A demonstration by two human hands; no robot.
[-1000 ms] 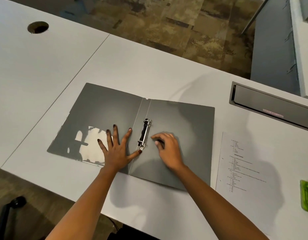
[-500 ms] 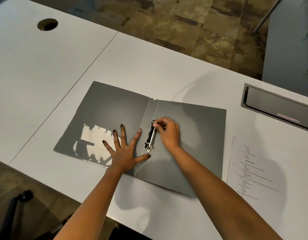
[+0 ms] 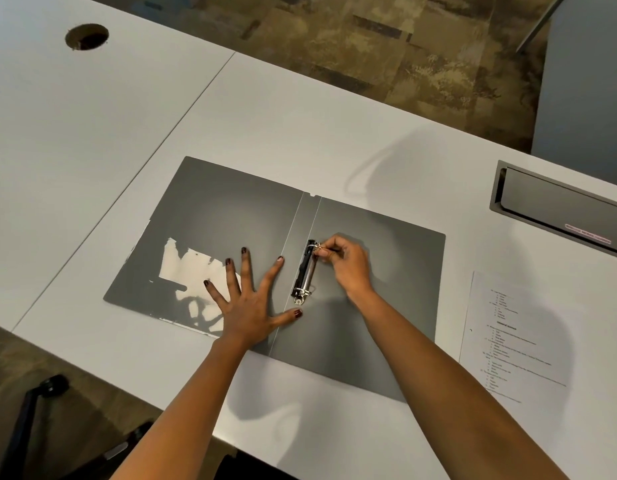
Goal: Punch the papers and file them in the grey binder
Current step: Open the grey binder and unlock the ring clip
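The grey binder [image 3: 231, 216] is laid open and flat on the white surface [image 3: 300, 126], with both covers spread out and the spine running between them. The ring mechanism [image 3: 305, 271] is fixed just to the right of the spine, on the right cover.

The left hand [image 3: 248, 303] is pressed palm-down on the left cover. Its fingers [image 3: 245, 268] are held straight and spread wide, nothing is gripped by them, and the thumb tip is placed across the spine fold, just below the mechanism. A pale irregular patch [image 3: 192, 271] is seen on the left cover, partly hidden under this hand.

The right hand [image 3: 348, 265] is set on the right cover beside the far end of the mechanism. Its fingers [image 3: 329, 245] are curled in narrowly, and the upper ring [image 3: 315, 247] is pinched between them. The lower ring [image 3: 302, 294] is left untouched at the near end; whether either ring is parted cannot be told.

A printed paper [image 3: 508, 334] is laid flat on the surface to the right of the binder, close to its edge but apart from it, and is touched by neither hand. A grey cable flap [image 3: 560, 209] is set into the surface beyond the paper, and a round cable hole [image 3: 87, 37] is cut at the far left. Patterned carpet [image 3: 404, 46] is seen past the far edge.
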